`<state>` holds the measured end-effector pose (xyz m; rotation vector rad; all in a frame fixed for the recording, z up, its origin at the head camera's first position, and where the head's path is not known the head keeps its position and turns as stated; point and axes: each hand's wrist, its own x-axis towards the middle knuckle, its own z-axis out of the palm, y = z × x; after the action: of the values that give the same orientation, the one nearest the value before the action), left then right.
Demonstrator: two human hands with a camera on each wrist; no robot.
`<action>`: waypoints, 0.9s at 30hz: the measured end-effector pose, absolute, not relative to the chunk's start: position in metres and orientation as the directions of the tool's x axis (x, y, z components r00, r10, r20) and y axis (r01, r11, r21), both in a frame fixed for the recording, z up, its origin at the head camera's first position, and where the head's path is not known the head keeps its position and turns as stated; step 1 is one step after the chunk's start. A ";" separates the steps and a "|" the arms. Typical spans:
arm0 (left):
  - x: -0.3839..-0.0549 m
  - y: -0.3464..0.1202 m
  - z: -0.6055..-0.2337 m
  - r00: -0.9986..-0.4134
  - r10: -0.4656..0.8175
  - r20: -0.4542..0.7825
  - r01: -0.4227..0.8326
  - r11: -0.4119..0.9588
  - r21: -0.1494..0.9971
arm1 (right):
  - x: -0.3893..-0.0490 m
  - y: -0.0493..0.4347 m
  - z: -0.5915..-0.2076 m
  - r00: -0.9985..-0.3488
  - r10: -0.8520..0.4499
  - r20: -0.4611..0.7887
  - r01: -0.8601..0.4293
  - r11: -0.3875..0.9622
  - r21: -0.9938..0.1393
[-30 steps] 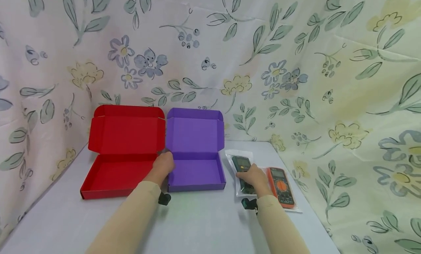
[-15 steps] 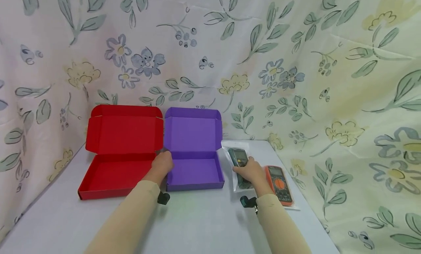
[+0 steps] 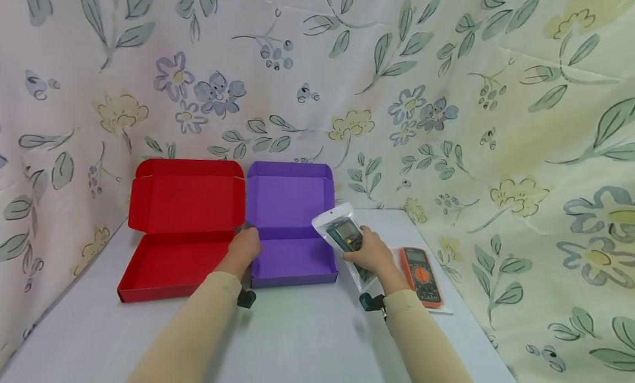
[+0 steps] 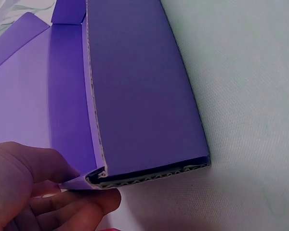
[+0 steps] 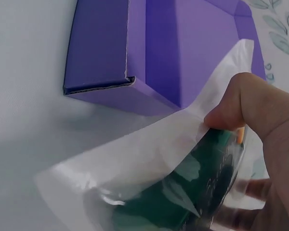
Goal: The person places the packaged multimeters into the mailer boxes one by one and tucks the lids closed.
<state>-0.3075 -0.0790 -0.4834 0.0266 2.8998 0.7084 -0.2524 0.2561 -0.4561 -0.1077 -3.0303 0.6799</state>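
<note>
Right wrist view: our right hand (image 5: 274,127) pinches the green meter (image 5: 151,207) through its bag (image 5: 125,149); just beyond sits the purple box (image 5: 98,43), one side pinched by our left hand (image 3: 244,247). The slick bag could slip, or its loose end snag the box.

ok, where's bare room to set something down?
Free: table between the sleeves, in front of the purple box; table left of them, in front of the red box; purple box's floor.
Crowded: gap between boxes, at the left hand; table's right, with right hand, green meter, orange meter.
</note>
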 end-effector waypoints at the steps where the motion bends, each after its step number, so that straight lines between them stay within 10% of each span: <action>1: -0.308 -0.079 -0.483 -0.988 0.056 -0.147 -0.018 0.888 0.460 | -0.253 0.255 -0.455 -0.998 0.065 0.024 0.049 0.907 -0.419; 27: -0.309 -0.083 -0.484 -0.988 0.036 -0.150 -0.044 0.866 0.498 | -0.267 0.220 -0.453 -0.972 -0.210 0.104 -0.229 0.941 -0.248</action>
<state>-0.3095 -0.0827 -0.4844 -0.0062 2.8839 0.7759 -0.2672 0.2202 -0.4532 0.3421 -3.0202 0.3991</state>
